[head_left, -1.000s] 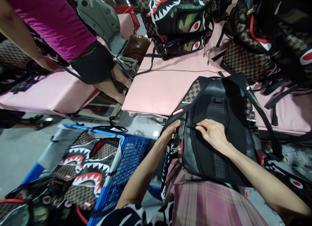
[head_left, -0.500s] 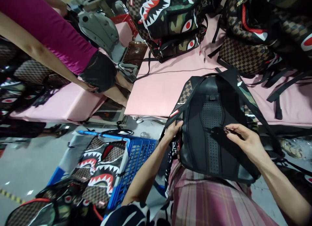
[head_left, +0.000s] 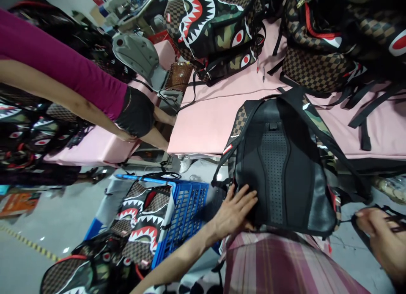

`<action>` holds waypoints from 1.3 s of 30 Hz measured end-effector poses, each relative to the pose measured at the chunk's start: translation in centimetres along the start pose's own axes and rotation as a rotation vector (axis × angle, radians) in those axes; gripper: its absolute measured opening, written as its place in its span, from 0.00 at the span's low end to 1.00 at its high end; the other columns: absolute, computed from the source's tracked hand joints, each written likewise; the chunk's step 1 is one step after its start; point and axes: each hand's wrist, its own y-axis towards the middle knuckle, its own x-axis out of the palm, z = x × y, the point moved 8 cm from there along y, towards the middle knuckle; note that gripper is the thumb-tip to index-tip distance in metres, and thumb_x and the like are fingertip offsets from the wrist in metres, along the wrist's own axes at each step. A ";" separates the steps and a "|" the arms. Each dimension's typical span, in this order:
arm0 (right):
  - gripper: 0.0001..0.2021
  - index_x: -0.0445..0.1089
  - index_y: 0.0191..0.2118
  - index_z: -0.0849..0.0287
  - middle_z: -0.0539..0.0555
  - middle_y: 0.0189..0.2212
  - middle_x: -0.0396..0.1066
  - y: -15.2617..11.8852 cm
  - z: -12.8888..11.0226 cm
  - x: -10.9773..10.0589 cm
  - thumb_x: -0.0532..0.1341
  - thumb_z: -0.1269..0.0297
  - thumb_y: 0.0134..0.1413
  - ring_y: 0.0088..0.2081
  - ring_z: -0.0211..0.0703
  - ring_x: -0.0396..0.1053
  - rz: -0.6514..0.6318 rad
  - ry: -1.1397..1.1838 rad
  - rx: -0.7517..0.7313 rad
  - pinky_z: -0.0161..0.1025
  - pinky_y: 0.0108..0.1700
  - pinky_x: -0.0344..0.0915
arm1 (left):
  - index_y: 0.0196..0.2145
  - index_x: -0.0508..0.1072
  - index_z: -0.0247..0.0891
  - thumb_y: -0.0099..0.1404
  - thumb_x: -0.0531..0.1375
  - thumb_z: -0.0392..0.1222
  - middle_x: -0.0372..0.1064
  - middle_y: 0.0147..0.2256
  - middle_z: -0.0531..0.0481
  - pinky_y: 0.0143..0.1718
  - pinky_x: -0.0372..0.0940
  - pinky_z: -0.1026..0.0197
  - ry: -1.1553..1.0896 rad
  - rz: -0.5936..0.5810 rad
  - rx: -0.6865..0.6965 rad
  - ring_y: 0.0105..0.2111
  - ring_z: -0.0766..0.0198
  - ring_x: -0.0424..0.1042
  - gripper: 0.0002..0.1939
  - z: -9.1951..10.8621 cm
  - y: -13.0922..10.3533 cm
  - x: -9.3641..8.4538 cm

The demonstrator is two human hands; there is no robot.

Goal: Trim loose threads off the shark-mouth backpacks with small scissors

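Observation:
A black backpack point(head_left: 298, 175) with a padded, mesh-centred back panel faces me, its top against the pink table and its base at my lap. My left hand point(head_left: 236, 207) lies with fingers spread on the panel's lower left edge. Off the bag's lower right side, my right hand point(head_left: 379, 237) is closed with the thumb and index finger pinching a black strap point(head_left: 360, 230). A small dark tool point(head_left: 396, 220), possibly thread snips, shows among its fingers; blur hides its exact shape. Checkered and camouflage cloth shows along the bag's sides.
Shark-mouth backpacks point(head_left: 218, 31) and checkered bags point(head_left: 317, 70) lie on the pink table point(head_left: 199, 129). A blue crate point(head_left: 190, 218) with more bags stands at lower left. Beyond it is a person in a magenta top point(head_left: 72, 74), near a grey chair point(head_left: 136, 55). Two pens lie on the table.
My right hand has moved from the middle of the back panel to the right, off the bag, and now pinches a strap. My left hand has slid down from the side edge and flattened.

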 end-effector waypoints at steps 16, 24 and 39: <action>0.15 0.71 0.26 0.59 0.53 0.27 0.69 -4.1 -9.1 -3.2 0.56 0.55 0.56 0.30 0.40 0.67 0.540 0.051 -0.460 0.38 0.34 0.63 | 0.46 0.72 0.35 0.65 0.52 0.48 0.72 0.45 0.44 0.49 0.65 0.59 0.068 0.225 0.088 0.47 0.60 0.70 0.18 5.5 10.9 -3.5; 0.17 0.67 0.51 0.56 0.55 0.40 0.68 -4.8 -12.0 4.6 0.51 0.67 0.59 0.39 0.42 0.69 0.371 -0.429 -0.543 0.37 0.40 0.65 | 0.46 0.73 0.38 0.66 0.51 0.48 0.71 0.45 0.46 0.46 0.65 0.60 0.053 0.103 -0.013 0.44 0.59 0.72 0.18 6.5 14.6 -4.8; 0.17 0.69 0.49 0.55 0.53 0.36 0.71 -3.4 -12.5 2.7 0.52 0.71 0.55 0.35 0.41 0.70 0.423 -0.616 -0.552 0.34 0.33 0.63 | 0.46 0.73 0.39 0.66 0.51 0.48 0.70 0.46 0.49 0.50 0.62 0.61 -0.016 0.097 -0.115 0.47 0.61 0.70 0.17 4.1 14.0 -6.0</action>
